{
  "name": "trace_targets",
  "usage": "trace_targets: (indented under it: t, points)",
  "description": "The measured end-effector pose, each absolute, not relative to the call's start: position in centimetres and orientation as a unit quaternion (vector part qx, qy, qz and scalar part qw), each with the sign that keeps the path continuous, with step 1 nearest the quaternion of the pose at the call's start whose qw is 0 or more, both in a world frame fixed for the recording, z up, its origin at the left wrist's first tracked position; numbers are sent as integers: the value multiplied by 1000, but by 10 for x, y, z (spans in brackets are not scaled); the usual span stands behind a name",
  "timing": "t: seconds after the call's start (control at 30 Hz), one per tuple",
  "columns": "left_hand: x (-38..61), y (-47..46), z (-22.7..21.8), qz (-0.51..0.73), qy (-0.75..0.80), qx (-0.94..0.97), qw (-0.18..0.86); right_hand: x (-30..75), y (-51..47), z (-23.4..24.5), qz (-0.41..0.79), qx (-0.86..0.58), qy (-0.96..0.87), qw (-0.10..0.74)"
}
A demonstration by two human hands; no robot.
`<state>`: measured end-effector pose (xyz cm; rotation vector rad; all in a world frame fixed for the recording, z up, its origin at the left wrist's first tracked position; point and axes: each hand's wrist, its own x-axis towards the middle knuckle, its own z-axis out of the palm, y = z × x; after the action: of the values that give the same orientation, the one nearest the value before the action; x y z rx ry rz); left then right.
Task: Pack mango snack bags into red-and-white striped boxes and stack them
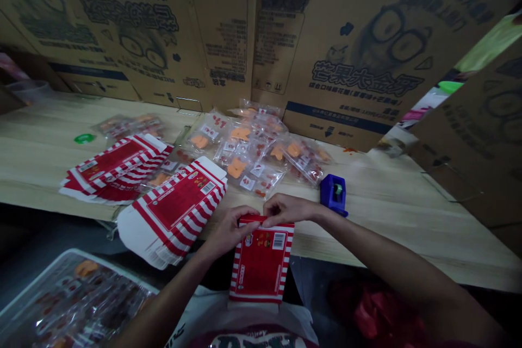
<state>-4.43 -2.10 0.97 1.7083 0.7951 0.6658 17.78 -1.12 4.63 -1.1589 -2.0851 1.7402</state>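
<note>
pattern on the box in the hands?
Box: red, with red-and-white striped side edges; shows in the head view.

You have one red paperboard snack carton (260, 269) just below your two hands, its top edge pinched between your left hand (236, 231) and right hand (287, 209). Its printed panel faces you, almost upright. White stripes run along the sides; a white barcode sits below your right hand.

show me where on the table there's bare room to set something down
Bare tabletop lies right of the blue tape dispenser, up to the cardboard panel; another patch lies left of the green ring. The middle is crowded with clear packets and striped cartons.
</note>
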Motion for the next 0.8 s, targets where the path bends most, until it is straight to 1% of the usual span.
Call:
trace_targets:
  t: [0.07,0.17,0.23,0.27,0.33,0.4,0.47,0.5,0.57,0.6,0.7,0.8]
  points:
    - [-47,-21,16,253,328,748,518,179,-12,42,670,-388,-623,112]
    - [-50,-21,33,232,323,815,421,178,-18,36,749,-391,-521,122]
    - [-53,-20,51,204,309,852,370,175,-21,34,768,-396,-486,132]
    - [-56,-18,62,187,301,862,364,174,-21,34,768,-402,-476,150]
    - [-72,-10,84,176,300,856,383,173,-20,35,751,-414,-463,224]
    - [-103,3,102,241,353,804,414,175,-16,33,714,-434,-444,324]
    - [-147,18,113,381,459,685,417,179,-14,27,671,-457,-421,405]
    - [-171,26,115,458,511,606,403,181,-14,22,656,-465,-412,428]
    - [-219,45,112,586,589,438,343,185,-17,12,651,-469,-399,444]
    - [-241,55,108,619,624,366,306,186,-20,6,658,-464,-392,445]
    - [-288,84,89,622,682,297,246,181,-31,-8,686,-448,-357,448]
    - [-312,103,67,584,721,306,214,167,-37,-14,702,-442,-335,447]
